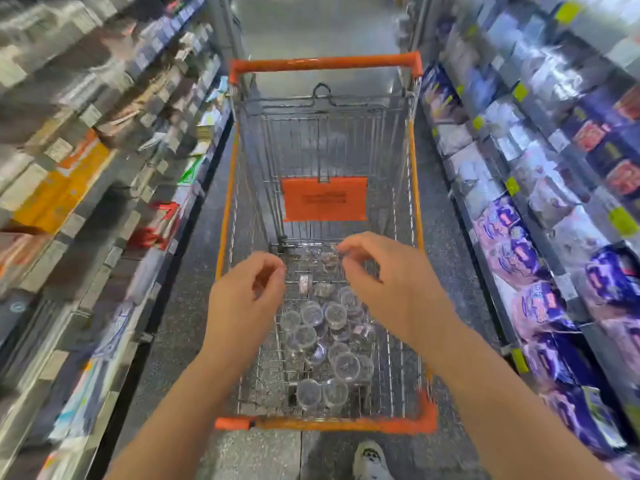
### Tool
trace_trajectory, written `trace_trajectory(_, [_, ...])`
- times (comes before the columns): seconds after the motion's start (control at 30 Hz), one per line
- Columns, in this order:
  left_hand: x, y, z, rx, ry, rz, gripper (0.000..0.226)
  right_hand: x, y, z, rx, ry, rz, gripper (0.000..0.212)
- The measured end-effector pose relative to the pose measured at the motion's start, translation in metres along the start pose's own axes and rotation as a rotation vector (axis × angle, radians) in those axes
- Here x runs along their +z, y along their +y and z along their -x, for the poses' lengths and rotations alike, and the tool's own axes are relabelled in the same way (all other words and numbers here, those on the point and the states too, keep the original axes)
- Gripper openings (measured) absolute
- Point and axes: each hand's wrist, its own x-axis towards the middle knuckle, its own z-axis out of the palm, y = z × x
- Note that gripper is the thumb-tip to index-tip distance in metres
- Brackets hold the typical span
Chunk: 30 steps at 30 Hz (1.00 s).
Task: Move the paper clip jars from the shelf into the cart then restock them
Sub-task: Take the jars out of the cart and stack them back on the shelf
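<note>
Several small clear round paper clip jars (334, 315) lie loose on the wire floor of a shopping cart (322, 425) with orange trim, straight ahead of me. Both my hands hover over the basket, above the jars. My left hand (247, 299) has its fingers loosely curled and holds nothing that I can see. My right hand (384, 277) is the same, its fingertips over the far jars (329, 259). Neither hand touches the cart.
The cart's orange handle (325, 63) is at the far end, and an orange flap (325, 199) hangs inside the basket. Stocked shelves (114, 174) line the aisle on the left, and shelves of purple packets (540, 271) on the right, both blurred. My shoe (371, 459) is behind the cart.
</note>
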Motion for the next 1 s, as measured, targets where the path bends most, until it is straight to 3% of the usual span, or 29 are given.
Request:
trace_trajectory(0.2, [0.062,-0.042,-0.025,-0.125,-0.019,-0.082,0.022,0.032,0.078,-0.024,0.25,-0.015,-0.039,0.036])
trace_trajectory(0.3, [0.089,-0.08,-0.039,-0.214,-0.056,-0.156,0.036,0.07,0.11,-0.038,0.37,-0.069,-0.047,0.046])
trace_trajectory(0.53, [0.155,-0.185,-0.07,-0.384,-0.432,-0.341,0.053,0.171,0.188,-0.062,0.634,-0.302,0.092,0.053])
trace_trajectory(0.7, [0.185,-0.251,-0.087,-0.542,-0.563,-0.379,0.077,0.223,0.24,-0.067,0.776,-0.386,0.235,0.055])
trace_trajectory(0.8, [0.203,-0.284,-0.088,-0.618,-0.549,-0.365,0.077,0.247,0.258,-0.069,0.764,-0.447,0.344,0.053])
trace_trajectory(0.9, [0.224,-0.313,-0.094,-0.678,-0.535,-0.376,0.056,0.267,0.269,-0.075,0.665,-0.432,0.393,0.051])
trace_trajectory(1.0, [0.244,-0.333,-0.11,-0.703,-0.621,-0.445,0.046,0.287,0.279,-0.088,0.511,-0.433,0.424,0.061])
